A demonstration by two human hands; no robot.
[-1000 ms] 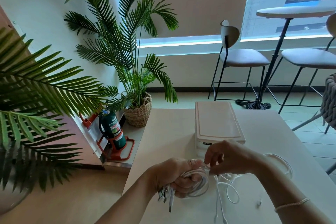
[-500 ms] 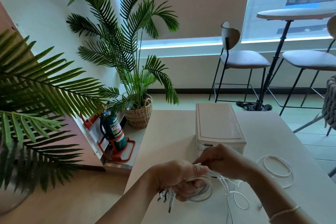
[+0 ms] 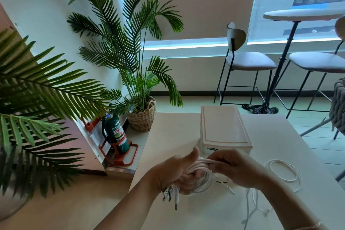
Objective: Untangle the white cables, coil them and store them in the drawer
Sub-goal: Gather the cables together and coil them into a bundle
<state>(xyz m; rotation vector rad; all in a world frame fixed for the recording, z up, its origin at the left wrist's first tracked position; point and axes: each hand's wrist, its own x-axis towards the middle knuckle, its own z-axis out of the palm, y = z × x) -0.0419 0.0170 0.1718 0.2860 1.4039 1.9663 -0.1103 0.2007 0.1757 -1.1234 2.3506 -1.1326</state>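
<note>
Both of my hands are on one bundle of white cables over the near part of the table (image 3: 177, 132). My left hand (image 3: 173, 172) has its fingers curled round the coiled cables (image 3: 200, 179), thumb sticking up, and the USB plugs (image 3: 170, 195) hang down below my fist. My right hand (image 3: 237, 170) pinches a strand at the top of the coil, its fingers bent over it. A few loose cable ends (image 3: 252, 201) trail from the bundle down toward the near edge of the table, under my right wrist. One more cable (image 3: 285, 173) lies in a loose ring on the table, toward the right edge, apart from my hands. Just beyond my hands, in the middle of the table, stands the white drawer box (image 3: 223, 129); my hands hide most of its front, so I cannot tell whether the drawer is pulled out. On the floor to the left of the table stand a green fire extinguisher (image 3: 115, 134) and a palm in a woven basket (image 3: 142, 117).
</note>
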